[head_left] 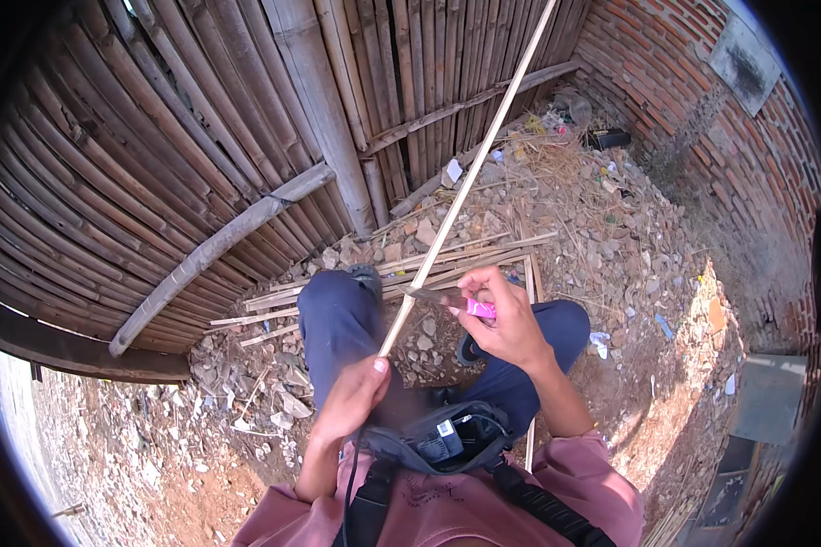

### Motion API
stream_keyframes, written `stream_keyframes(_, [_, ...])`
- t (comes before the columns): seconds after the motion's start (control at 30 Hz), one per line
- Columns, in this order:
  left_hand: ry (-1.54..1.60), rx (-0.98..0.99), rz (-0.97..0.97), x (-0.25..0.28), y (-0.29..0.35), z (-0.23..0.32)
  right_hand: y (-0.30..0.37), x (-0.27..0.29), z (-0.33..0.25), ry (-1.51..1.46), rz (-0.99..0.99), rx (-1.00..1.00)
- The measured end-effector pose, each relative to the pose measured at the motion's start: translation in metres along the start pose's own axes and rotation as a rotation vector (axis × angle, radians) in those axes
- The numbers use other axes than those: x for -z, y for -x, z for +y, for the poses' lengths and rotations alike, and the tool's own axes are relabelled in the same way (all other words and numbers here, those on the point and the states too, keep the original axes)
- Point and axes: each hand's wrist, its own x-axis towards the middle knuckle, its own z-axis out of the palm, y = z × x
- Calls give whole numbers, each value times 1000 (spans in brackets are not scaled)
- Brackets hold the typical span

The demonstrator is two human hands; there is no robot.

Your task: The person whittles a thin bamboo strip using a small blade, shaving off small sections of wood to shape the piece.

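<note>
A long, pale bamboo strip slants from between my knees up to the top edge of the view. My left hand is closed around its near end, thumb on top. In my right hand is a knife with a pink handle, gripped between thumb and fingers. Its dark blade points left, and the tip meets or overlaps the strip a little beyond my left hand. Whether the edge cuts into the bamboo cannot be made out. Part of the handle is hidden by my fingers.
More split bamboo strips lie on the rubble beyond my bent knees. A bamboo wall rises ahead and left, and a brick wall stands right. An open black pouch sits at my waist. Stones and litter cover the ground.
</note>
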Motion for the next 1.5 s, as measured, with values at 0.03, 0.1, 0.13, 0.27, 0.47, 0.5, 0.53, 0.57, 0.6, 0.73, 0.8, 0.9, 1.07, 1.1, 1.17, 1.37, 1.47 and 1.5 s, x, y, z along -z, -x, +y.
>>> stream_keyframes(0.03, [-27, 0, 16, -1, 0, 5, 2, 2, 0, -5, -15, -60])
stream_keyframes(0.1, [-90, -23, 50, -2, 1, 9, 3, 4, -1, -25, -53, -175])
stream_keyframes(0.13, [-125, -48, 60, -3, 0, 9, 4, 3, 2, -24, -28, -147])
stream_keyframes(0.27, [-47, 14, 2, -3, -1, 7, 7, 5, 1, -11, -3, -160])
stream_keyframes(0.47, [298, 146, -271, 2, -5, 6, 6, 7, -20, 67, -73, -42])
stream_keyframes(0.5, [304, 147, -282, 2, -6, 6, 7, 5, -22, 52, -85, -62])
stream_keyframes(0.53, [310, 148, -293, 2, -7, 6, 9, 3, -22, 67, -70, -53])
stream_keyframes(0.57, [315, 149, -300, 3, -8, 5, 11, 1, -21, 79, -56, -42])
stream_keyframes(0.6, [291, 145, -279, 3, -8, 5, 11, -1, -20, 91, -43, -31])
stream_keyframes(0.73, [225, 120, -207, 4, -9, 4, 11, -3, -27, 80, -17, 45])
stream_keyframes(0.8, [192, 91, -192, 4, -10, 5, 17, -8, -22, 69, 7, 56])
stream_keyframes(0.9, [130, 29, -170, 2, -10, 12, 24, -16, -13, 91, 37, 48])
stream_keyframes(1.07, [76, -38, -91, 0, -11, 30, 33, -26, -16, 69, 18, 36])
stream_keyframes(1.1, [65, -58, -96, 1, -12, 26, 34, -27, -18, 63, 22, 49])
stream_keyframes(1.17, [44, -99, -107, 6, -17, 15, 36, -29, -18, 68, 19, 53])
stream_keyframes(1.37, [-24, -205, -53, -1, -20, 27, 35, -30, -17, 64, 56, 71])
stream_keyframes(1.47, [-80, -230, -8, -5, -22, 30, 36, -31, -16, 55, 75, 75])
stream_keyframes(1.5, [-101, -232, 24, -7, -23, 30, 36, -32, -16, 51, 82, 78])
